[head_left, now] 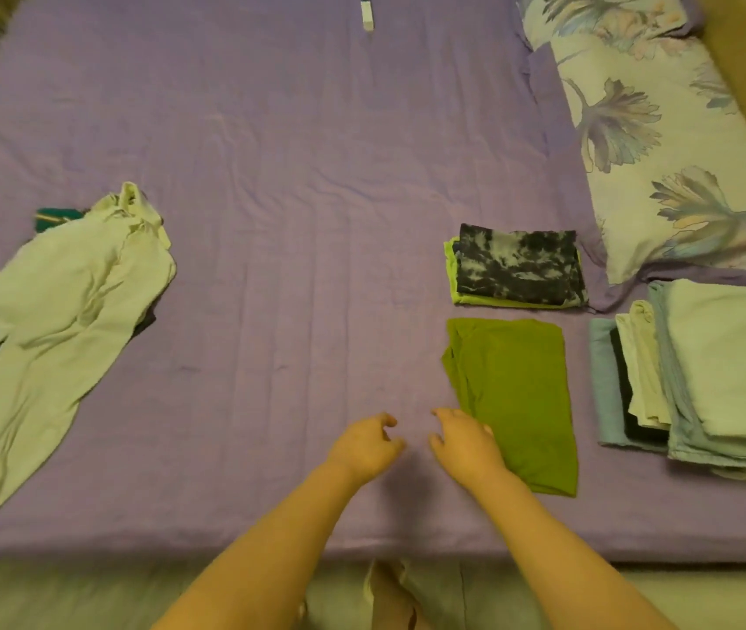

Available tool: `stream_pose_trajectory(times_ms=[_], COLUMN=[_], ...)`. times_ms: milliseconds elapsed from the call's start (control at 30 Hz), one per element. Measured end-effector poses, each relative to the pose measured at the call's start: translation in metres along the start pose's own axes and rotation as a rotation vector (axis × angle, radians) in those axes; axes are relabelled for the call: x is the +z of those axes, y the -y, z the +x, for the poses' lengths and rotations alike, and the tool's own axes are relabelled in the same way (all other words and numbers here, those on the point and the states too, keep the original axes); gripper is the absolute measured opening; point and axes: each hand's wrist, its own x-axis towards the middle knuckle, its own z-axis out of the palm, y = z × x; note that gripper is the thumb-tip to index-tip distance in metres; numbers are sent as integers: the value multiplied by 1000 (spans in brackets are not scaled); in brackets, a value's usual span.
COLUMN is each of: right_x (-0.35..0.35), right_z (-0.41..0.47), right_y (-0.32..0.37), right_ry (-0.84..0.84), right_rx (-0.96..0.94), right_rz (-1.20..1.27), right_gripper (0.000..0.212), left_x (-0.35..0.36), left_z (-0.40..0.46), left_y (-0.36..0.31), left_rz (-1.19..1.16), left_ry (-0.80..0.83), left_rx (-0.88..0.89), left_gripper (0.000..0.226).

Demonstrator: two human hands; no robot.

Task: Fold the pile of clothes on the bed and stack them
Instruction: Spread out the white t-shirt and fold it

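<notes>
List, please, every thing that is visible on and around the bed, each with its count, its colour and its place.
bed sheet: one, purple, covers the bed
unfolded clothes: one pile, pale cream on top with teal and dark bits beneath, left side
olive garment: one, folded, right of centre, near edge
tie-dye garment: one, black and grey, folded, on a lime piece
folded stack: one, pale blue, cream and dark layers, far right
pillow: one, floral, upper right
small object: one, white, far edge, unclear what
left hand: fingers loosely curled, holds nothing
right hand: at the olive garment's left edge
</notes>
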Motion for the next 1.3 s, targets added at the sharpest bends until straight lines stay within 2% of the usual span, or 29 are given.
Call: stream_pose_trajectory(times_ms=[133, 433, 733, 1000, 1300], right_x=[-13, 8, 46, 43, 9], right_z=[-8, -54, -84, -66, 23], right_y=[76, 277, 446, 527, 568], right_ry=[56, 62, 0, 13, 51], right_rx=[-148, -360, -475, -518, -499], right_rz=[-87, -262, -356, -390, -347], right_gripper=[47, 49, 51, 49, 48], left_x=[-40, -130, -218, -271, -342], left_z=[-46, -160, -236, -243, -189], left_y=[50, 220, 367, 441, 451], left_rz=[148, 46, -14, -145, -181], left_ry=[-60, -299, -407, -457, -458], left_rx=[-3, -75, -176, -252, -245], left_gripper=[47, 44, 44, 42, 42])
